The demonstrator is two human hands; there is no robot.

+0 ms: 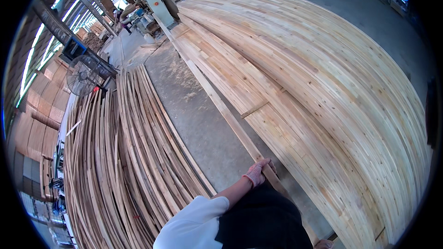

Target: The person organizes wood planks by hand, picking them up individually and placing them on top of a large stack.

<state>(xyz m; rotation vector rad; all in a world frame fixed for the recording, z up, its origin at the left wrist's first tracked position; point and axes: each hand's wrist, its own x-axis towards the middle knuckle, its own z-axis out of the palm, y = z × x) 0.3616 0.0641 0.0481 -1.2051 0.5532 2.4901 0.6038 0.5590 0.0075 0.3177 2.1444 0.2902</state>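
Note:
My left hand [259,173], in a pinkish knit glove, is closed around a long, narrow wooden strip [231,121]. The strip runs from beside my body far forward along the left edge of the light wood panels. At the lower edge, only a small part of my gloved right hand [324,244] shows, close to the near end of the strip. Its fingers are mostly cut off, so its grip is hidden. To my right lies a broad layer of jointed wood panels [323,78]. A short wooden crosspiece [254,109] lies across their left part.
Many loose wooden strips [152,143] lie lengthwise on the left. Sawdust covers part of the grey floor [194,129] between them and the panels. A black fan [85,75] stands behind the strips. Machinery with a pale cabinet [158,5] and a distant person [124,20] are farther off.

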